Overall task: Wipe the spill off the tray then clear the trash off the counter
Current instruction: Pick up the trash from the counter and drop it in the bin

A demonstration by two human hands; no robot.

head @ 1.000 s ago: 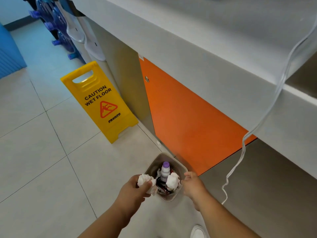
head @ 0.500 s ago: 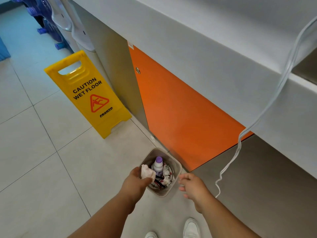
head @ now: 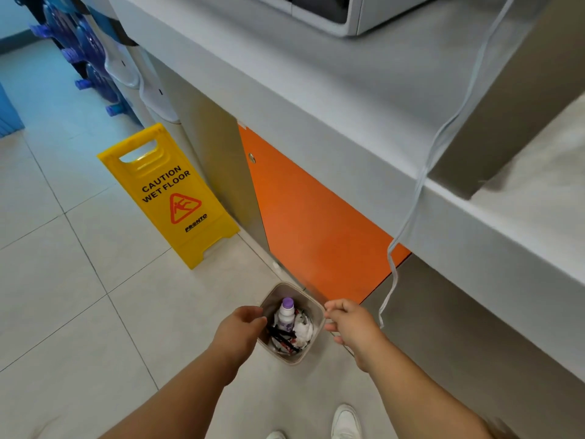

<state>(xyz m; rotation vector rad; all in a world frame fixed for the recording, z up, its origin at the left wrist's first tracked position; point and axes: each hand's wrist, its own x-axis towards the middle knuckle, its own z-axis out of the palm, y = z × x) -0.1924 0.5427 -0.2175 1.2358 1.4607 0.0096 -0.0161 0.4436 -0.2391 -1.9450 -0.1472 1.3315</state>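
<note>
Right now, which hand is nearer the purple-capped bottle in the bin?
Left. Left hand overlaps the bin's left rim beside the bottle; right hand sits outside the right rim.

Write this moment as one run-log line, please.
left hand: over bin, empty | right hand: open beside rim | bin holds: bottle, tissues
</note>
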